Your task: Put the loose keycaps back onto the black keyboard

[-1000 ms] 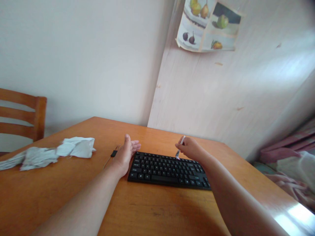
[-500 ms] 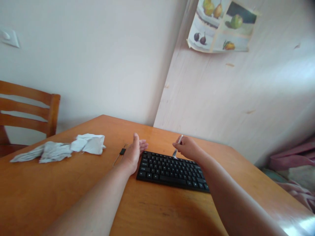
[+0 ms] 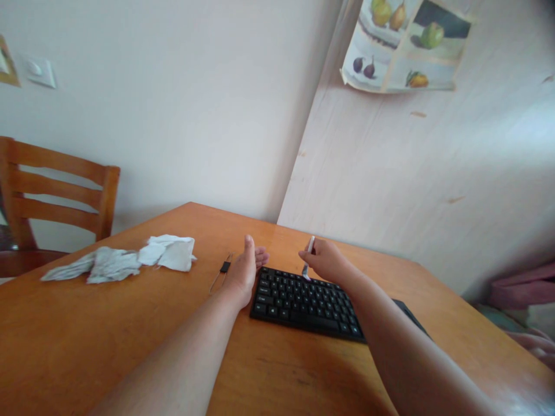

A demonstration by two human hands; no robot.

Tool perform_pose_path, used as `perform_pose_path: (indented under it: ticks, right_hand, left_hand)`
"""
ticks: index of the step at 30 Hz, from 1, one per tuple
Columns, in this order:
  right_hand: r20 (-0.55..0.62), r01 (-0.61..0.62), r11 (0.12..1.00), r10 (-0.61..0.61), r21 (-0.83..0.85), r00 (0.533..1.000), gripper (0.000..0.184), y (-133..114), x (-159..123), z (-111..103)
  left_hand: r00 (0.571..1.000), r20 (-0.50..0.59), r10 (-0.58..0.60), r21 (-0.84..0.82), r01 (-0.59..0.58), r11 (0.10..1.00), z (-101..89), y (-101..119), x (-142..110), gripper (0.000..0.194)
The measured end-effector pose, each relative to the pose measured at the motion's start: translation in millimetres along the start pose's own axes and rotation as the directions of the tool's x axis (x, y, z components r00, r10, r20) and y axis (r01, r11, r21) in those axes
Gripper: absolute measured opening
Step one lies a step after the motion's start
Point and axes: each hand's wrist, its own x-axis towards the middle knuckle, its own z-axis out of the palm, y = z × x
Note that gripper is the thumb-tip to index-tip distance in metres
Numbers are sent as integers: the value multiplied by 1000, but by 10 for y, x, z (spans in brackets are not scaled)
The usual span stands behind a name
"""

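A black keyboard (image 3: 310, 303) lies flat on the wooden table (image 3: 255, 370), its right part partly covered by my right forearm. My right hand (image 3: 325, 257) pinches a small brush with a white handle (image 3: 310, 245). The brush tip meets the keys along the keyboard's upper rows. At the keyboard's left end, my left hand (image 3: 246, 267) rests on edge with the thumb up and the fingers stretched out, holding nothing. Just left of that hand lies a small black piece with thin prongs (image 3: 225, 267), whose kind I cannot make out.
Crumpled white and grey cloths (image 3: 167, 252) lie on the table's left side. A wooden chair (image 3: 60, 190) stands beyond the left edge. Walls rise behind the table, with fruit paintings (image 3: 405, 46) taped up. Pink fabric (image 3: 524, 286) is heaped at the far right.
The view has turned slightly left, so everything appears shifted right. Against the keyboard, my right hand and the brush have moved a little left along the upper keys. My left hand stays put.
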Motion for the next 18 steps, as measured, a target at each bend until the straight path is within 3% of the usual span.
perform_pose_path:
  ticks: [18]
  right_hand:
    - [-16,56,998,-56,9,998,23,-480,137,207]
  left_hand:
    - [999,-2,33,-44,-33,998,-50,-139,98,81]
